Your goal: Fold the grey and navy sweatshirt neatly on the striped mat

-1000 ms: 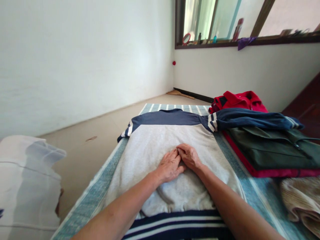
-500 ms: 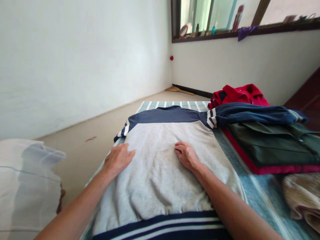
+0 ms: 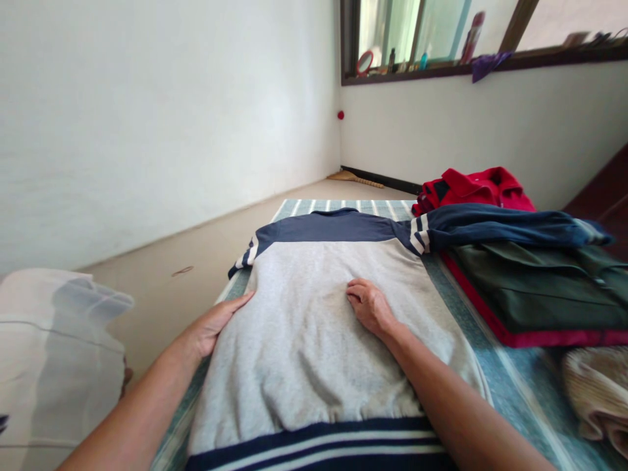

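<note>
Although a white pillow point(image 3: 59, 353) bulks at 9 o'clock beyond the edge of the bed, the main action sits at 6 o'clock. The left grip point(image 3: 213, 327) is open, its fingers straight, with its edge set against the left flank of a grey sweatshirt point(image 3: 314, 353). The sweatshirt has a navy yoke and a navy-and-white striped hem, and it lies spread on a blue-striped bedsheet point(image 3: 515, 392) with its collar toward 12 o'clock. That open hold looks meant to keep the side of the cloth straight.

At 12 o'clock, a straw broom point(image 3: 354, 178) lies on the floor by the wall. The right grip point(image 3: 370, 307) rests mid-chest, open but loosely curled, apparently pressing the fabric smooth and pinching nothing visible.

At 1 o'clock, a small mirror point(image 3: 364, 63) and bottles point(image 3: 422, 61) stand on the window sill. A red polo shirt point(image 3: 475, 190) lies at 2 o'clock, and the sweatshirt's sleeve point(image 3: 505, 221) stretches across a folded dark green garment point(image 3: 534, 288) with red edging, apparently kept out of the way. A beige towel point(image 3: 598, 392) sits at 4 o'clock. No brand or writing can be read.
</note>
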Tool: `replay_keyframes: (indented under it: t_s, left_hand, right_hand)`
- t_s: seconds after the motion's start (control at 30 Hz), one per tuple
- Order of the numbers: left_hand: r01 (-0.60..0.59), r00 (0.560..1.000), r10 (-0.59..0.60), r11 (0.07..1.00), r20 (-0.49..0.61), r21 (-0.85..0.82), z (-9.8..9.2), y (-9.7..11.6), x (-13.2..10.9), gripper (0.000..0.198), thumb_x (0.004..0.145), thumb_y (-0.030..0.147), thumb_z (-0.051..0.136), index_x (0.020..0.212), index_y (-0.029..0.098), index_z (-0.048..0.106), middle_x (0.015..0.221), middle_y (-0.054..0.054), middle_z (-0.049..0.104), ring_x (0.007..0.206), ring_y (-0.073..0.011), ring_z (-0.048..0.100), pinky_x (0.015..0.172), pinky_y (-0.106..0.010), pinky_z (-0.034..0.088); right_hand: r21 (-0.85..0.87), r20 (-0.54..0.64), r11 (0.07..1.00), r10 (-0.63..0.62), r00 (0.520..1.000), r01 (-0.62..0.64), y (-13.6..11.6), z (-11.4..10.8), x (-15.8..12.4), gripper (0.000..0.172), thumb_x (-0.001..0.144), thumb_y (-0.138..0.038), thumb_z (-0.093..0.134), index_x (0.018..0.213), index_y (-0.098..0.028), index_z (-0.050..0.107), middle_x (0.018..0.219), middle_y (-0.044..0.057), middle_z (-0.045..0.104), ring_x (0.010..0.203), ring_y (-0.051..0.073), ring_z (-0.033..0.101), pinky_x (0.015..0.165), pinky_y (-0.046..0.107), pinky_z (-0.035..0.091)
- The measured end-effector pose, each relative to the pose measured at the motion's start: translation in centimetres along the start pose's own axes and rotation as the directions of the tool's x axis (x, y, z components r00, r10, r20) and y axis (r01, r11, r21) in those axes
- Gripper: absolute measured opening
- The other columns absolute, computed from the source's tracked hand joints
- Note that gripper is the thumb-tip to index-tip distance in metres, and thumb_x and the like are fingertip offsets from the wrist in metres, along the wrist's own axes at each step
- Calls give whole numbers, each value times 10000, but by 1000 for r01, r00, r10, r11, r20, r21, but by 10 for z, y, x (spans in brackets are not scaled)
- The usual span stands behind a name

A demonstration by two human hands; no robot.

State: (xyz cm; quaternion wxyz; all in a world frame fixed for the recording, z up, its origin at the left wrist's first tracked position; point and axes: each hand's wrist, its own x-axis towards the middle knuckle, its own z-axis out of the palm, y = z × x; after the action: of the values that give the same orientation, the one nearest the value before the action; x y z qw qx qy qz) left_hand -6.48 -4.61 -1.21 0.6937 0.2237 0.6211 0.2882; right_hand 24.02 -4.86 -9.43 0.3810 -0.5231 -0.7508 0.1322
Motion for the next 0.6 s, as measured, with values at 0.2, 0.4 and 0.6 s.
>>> replay_keyframes:
  t_s: [0.2, 0.4, 0.6]
  left_hand:
    - [-257, 955, 253, 966, -155, -4, -1, 11, -3, 312, 574, 225, 767, 842, 94, 676, 657, -85, 715, 598, -242, 680, 612, -332, 566]
    - [-327, 905, 338, 941, -258, 88, -7, 21, -6, 299, 526, 193, 776, 777, 74, 667, 635, -68, 707, 544, -200, 652, 545, -287, 547]
    - [-311, 877, 348, 937, -332, 160, -10, 21, -6, 224, 551, 166, 744, 736, 78, 654, 577, -44, 683, 520, -184, 635, 505, -258, 522]
  right_hand:
    - [5, -5, 1000, -8, 1000, 8, 1, 1, 0, 186, 818, -104, 530, 795, -165, 704, 989, 73, 667, 912, 171, 600, 851, 256, 454]
    - [12, 4, 1000, -9, 1000, 9, 1, -1, 0, 188, 823, -99, 524, 794, -180, 691, 970, 57, 663, 911, 163, 591, 853, 254, 447]
    - [8, 24, 1000, -3, 1000, 2, -1, -2, 1, 86, 801, -154, 606, 753, -183, 670, 961, 50, 656, 909, 162, 582, 850, 257, 436]
